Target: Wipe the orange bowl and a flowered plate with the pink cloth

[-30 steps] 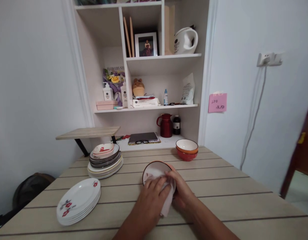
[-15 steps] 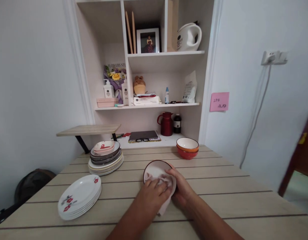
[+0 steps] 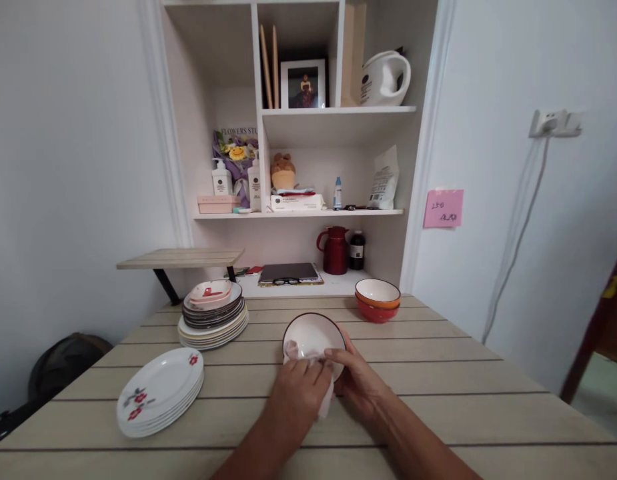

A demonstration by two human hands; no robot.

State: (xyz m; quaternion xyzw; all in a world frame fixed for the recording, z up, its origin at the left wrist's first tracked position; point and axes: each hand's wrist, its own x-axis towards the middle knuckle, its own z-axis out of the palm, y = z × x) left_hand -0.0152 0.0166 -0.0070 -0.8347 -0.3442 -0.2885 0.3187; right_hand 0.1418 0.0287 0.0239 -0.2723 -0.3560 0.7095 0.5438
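Observation:
A white bowl with a dark rim (image 3: 314, 330) is tilted toward me above the wooden table (image 3: 438, 400). My right hand (image 3: 361, 377) grips its right side, thumb over the rim and the other fingers behind it. Pressed against the near inside of the bowl is a pale pink cloth (image 3: 325, 403), held by my left hand (image 3: 301, 387). Part of the cloth hangs below the bowl's near edge. My left fingers are bent over the cloth and hide some of it. The bowl's outside is hidden.
At the left stand oval flowered plates (image 3: 161, 383) and a taller stack of plates (image 3: 213, 327) topped by small dishes (image 3: 211, 292). Two stacked bowls (image 3: 377, 303), orange on red, sit back right. Behind are a red jug (image 3: 335, 250) and a small raised shelf (image 3: 181, 258).
The bowl has shifted slightly left and up in view, showing more of its inside. My left hand has moved the cloth toward the bowl's near left edge.

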